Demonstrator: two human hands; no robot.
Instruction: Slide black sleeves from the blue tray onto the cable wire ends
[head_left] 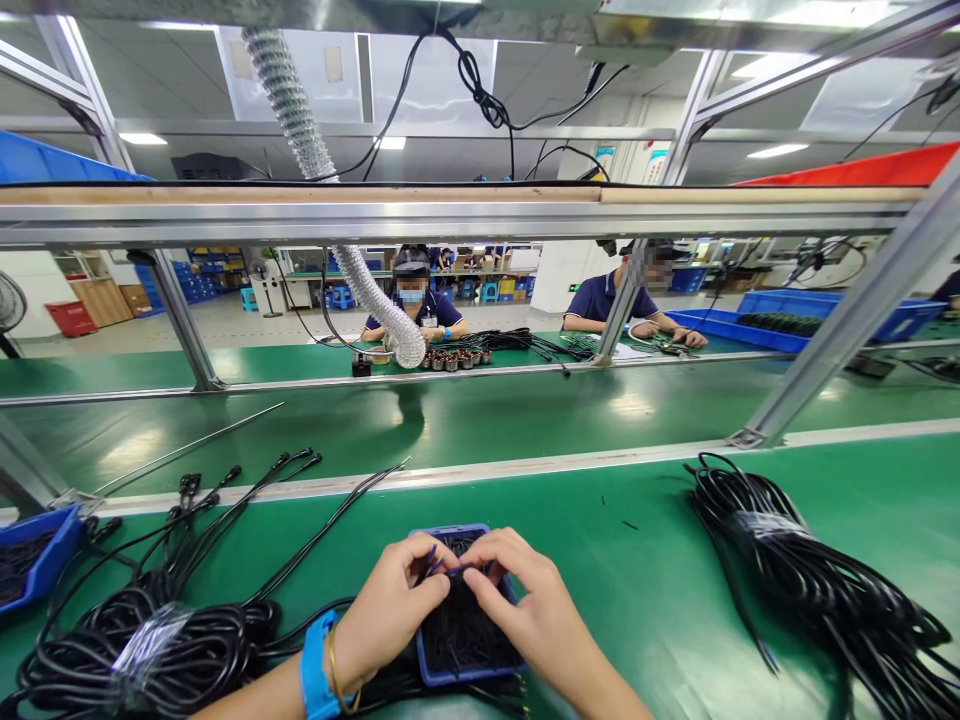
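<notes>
Over a small blue bin [424, 655], my two hands meet with their fingertips almost touching. The bin holds many short, thin black pieces that look like cut tubing [472, 635]. My left hand [394, 600], with a blue band and a gold-coloured bangle at the wrist, is closed in a pinch; thin blue wire ends [433, 560] show between its fingers. Thumb and forefinger of my right hand [517, 590] are pinched too, at a tiny dark piece beside the left fingertips. Its kind is too small to make out.
Bundled black cables lie at left [157, 650] and right [795, 560]. Another blue bin [37, 555] stands at the left edge. A metal frame [480, 215] crosses above the green bench, with a flexible silver duct [360, 280] hanging behind. Two people sit at the opposite bench.
</notes>
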